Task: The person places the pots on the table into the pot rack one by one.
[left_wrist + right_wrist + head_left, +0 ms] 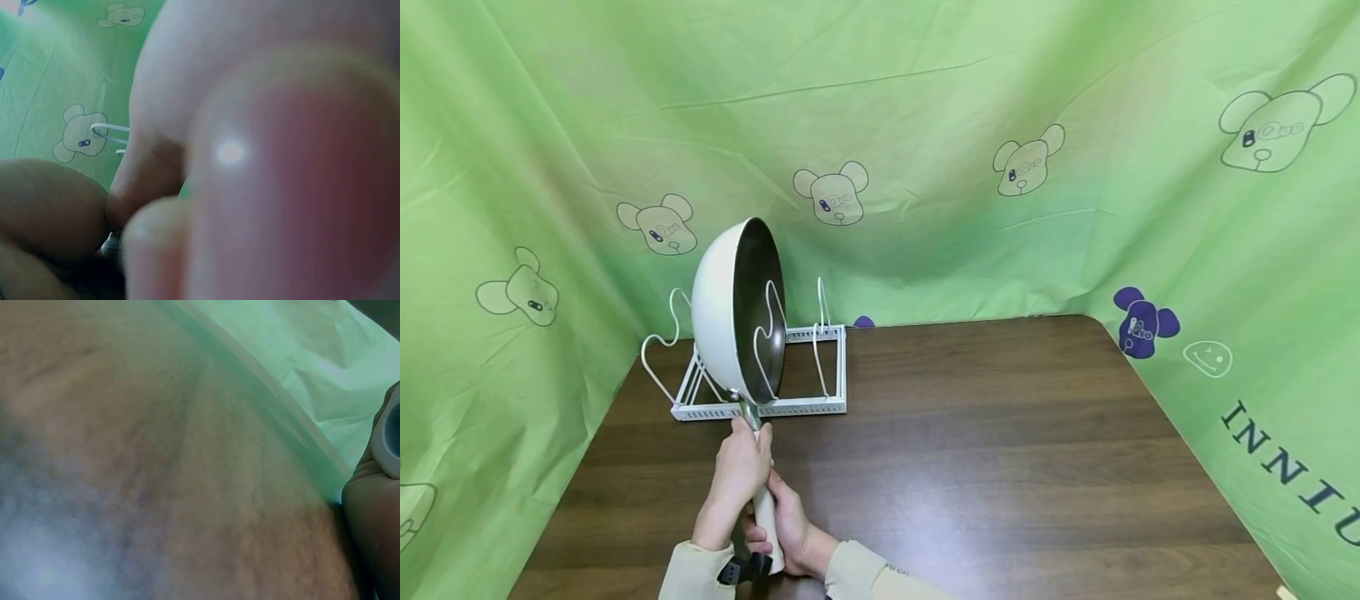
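A deep frying pan point(715, 308) with a white outside and dark inside stands on edge between wire dividers of a white rack point(808, 407), its open side facing right. Whether its rim bears on the rack's base cannot be made out. The pale handle point(764, 510) points toward the person. Close to the pan, my left hand point(737, 467) grips the handle; lower down, my right hand point(793, 529) holds it too. Blurred fingers point(294, 181) fill most of the left wrist view. In the right wrist view, the handle's end point(392, 450) shows at the right edge beside the hand.
The rack stands at the back left of a dark wooden table point(1000, 450). More wire dividers point(820, 358) rise to the right of the pan. A green cloth point(925, 250) with bear-head prints hangs behind the table and along its sides.
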`<state>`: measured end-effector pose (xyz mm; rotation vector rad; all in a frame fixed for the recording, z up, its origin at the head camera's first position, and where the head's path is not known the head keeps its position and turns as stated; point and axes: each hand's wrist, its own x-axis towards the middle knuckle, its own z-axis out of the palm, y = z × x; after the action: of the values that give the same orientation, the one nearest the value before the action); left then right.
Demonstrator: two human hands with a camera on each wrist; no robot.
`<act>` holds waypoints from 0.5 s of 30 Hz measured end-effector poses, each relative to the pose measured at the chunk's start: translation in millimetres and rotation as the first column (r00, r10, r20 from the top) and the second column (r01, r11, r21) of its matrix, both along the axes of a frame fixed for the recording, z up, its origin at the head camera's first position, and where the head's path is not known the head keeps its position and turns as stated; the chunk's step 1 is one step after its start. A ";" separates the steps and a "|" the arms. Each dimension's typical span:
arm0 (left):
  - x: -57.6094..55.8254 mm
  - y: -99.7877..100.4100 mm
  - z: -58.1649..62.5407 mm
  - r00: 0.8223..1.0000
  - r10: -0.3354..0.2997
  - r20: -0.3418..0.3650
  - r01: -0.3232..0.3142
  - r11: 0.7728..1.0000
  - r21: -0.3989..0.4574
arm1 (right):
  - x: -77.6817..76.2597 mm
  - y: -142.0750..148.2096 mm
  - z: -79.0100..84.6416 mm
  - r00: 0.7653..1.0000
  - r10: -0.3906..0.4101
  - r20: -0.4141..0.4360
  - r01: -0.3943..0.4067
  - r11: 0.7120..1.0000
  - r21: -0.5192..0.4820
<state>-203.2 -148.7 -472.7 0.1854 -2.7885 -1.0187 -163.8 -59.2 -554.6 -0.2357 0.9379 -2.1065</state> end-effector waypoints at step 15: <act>2.9 -1.8 -6.0 1.000 0.005 0.012 -0.006 1.000 0.025 | -0.7 -4.3 -5.6 0.998 -0.046 -0.032 0.048 0.996 0.081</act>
<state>-200.3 -150.5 -478.7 0.2033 -2.7860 -1.0546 -164.5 -63.5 -560.2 -0.2058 1.0551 -2.1073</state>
